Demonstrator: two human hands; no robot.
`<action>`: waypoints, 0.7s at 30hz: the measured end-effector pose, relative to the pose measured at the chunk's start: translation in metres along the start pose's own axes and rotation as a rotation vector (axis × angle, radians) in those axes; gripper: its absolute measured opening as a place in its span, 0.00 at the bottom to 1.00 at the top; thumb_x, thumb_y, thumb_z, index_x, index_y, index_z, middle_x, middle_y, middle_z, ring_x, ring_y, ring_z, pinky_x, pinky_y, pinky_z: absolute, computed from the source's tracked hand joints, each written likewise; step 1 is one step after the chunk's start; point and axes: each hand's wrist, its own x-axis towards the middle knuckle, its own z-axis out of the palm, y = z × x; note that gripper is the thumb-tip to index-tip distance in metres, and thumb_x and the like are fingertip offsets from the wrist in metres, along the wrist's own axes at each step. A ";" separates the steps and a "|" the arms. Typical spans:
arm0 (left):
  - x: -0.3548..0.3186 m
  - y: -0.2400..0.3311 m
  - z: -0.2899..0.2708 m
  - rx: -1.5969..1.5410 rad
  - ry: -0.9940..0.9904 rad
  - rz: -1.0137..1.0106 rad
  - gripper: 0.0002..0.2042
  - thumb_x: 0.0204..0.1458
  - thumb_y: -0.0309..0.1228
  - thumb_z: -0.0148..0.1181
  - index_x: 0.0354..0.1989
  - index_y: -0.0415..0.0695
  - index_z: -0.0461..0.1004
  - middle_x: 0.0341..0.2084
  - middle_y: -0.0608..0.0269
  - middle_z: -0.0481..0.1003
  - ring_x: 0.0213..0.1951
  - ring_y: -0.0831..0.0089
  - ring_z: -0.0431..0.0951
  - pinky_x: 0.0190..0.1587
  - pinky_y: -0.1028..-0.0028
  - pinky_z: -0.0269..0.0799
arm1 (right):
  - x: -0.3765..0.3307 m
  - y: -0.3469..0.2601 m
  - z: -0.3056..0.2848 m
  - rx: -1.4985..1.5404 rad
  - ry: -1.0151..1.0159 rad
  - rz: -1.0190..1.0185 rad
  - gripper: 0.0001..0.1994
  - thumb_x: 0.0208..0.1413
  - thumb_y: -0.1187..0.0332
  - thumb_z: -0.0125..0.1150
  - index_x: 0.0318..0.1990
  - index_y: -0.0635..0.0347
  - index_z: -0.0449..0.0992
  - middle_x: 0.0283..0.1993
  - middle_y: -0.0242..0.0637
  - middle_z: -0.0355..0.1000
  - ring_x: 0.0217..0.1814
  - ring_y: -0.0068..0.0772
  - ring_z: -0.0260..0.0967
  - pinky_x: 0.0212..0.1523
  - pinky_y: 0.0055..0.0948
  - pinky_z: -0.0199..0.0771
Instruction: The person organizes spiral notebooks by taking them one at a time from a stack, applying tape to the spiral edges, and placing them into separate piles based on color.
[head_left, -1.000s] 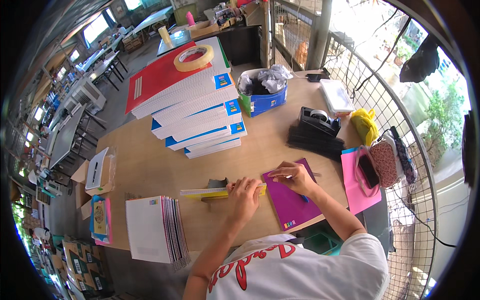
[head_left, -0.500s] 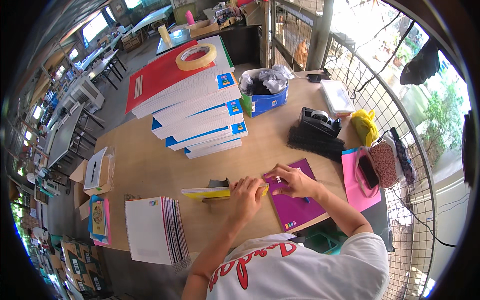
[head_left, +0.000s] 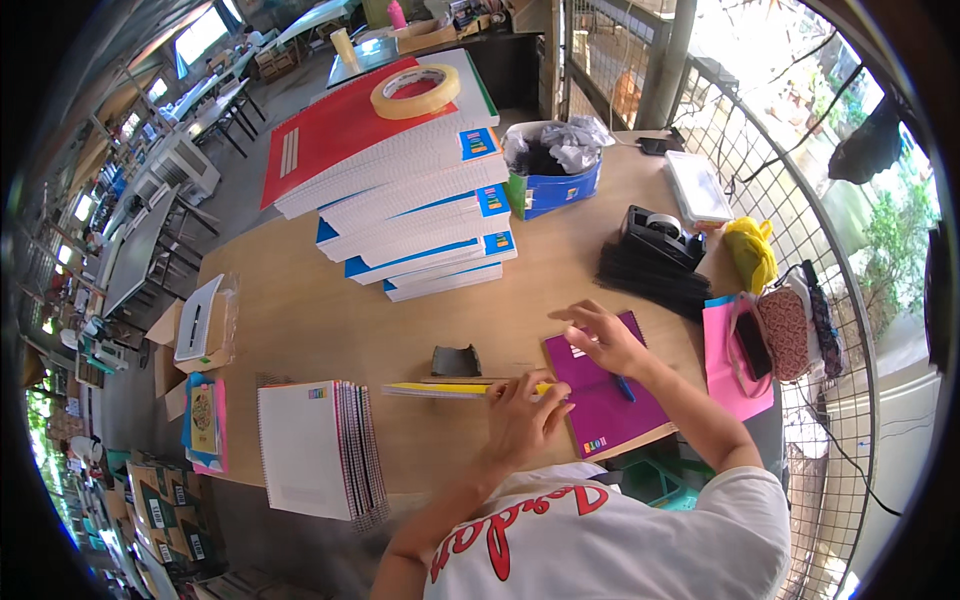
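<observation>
From overhead, the left hand [head_left: 522, 415] presses flat, fingers spread, on a yellow ruler [head_left: 455, 389] lying on the table [head_left: 330, 320], steadying it. The right hand [head_left: 607, 340] rests open on the purple notebook [head_left: 605, 400], pinning it beside the ruler.

One purple notebook [head_left: 606, 398] (open), two tape rolls [head_left: 415, 90].

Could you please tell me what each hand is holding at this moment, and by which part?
Neither grips anything: the left hand presses the yellow-edged book's right end, the right hand lies flat on the purple notebook.
</observation>
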 end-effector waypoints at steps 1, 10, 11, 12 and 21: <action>-0.003 -0.002 0.006 0.019 0.013 -0.001 0.09 0.54 0.41 0.65 0.41 0.56 0.76 0.40 0.76 0.74 0.38 0.72 0.76 0.46 0.61 0.57 | 0.017 0.010 0.008 -0.094 -0.083 -0.024 0.19 0.57 0.60 0.65 0.54 0.57 0.76 0.52 0.49 0.73 0.56 0.54 0.70 0.57 0.47 0.69; 0.004 -0.002 0.011 0.085 0.032 -0.038 0.07 0.51 0.41 0.67 0.33 0.56 0.76 0.39 0.80 0.75 0.35 0.75 0.74 0.44 0.62 0.56 | 0.163 0.040 0.164 -0.680 -0.764 -0.673 0.47 0.47 0.58 0.73 0.74 0.42 0.52 0.71 0.52 0.56 0.73 0.54 0.54 0.65 0.64 0.61; 0.007 -0.001 0.010 0.081 0.039 -0.021 0.08 0.51 0.41 0.67 0.33 0.55 0.76 0.39 0.79 0.75 0.34 0.75 0.74 0.44 0.61 0.56 | 0.169 0.055 0.169 -0.681 -0.808 -0.819 0.49 0.45 0.58 0.74 0.74 0.39 0.51 0.71 0.52 0.56 0.73 0.55 0.53 0.65 0.66 0.60; 0.007 -0.001 0.009 0.079 0.046 -0.014 0.08 0.51 0.41 0.67 0.33 0.55 0.76 0.40 0.79 0.75 0.34 0.75 0.74 0.44 0.61 0.56 | 0.170 0.058 0.169 -0.675 -0.857 -0.970 0.52 0.42 0.57 0.76 0.75 0.36 0.49 0.71 0.51 0.55 0.73 0.57 0.52 0.65 0.68 0.60; 0.011 -0.013 0.011 0.022 0.042 0.013 0.09 0.50 0.42 0.67 0.35 0.53 0.79 0.40 0.77 0.74 0.40 0.73 0.74 0.50 0.61 0.60 | 0.090 0.124 0.065 -0.851 -0.485 -0.331 0.51 0.33 0.55 0.80 0.71 0.30 0.59 0.61 0.55 0.60 0.64 0.60 0.58 0.61 0.59 0.62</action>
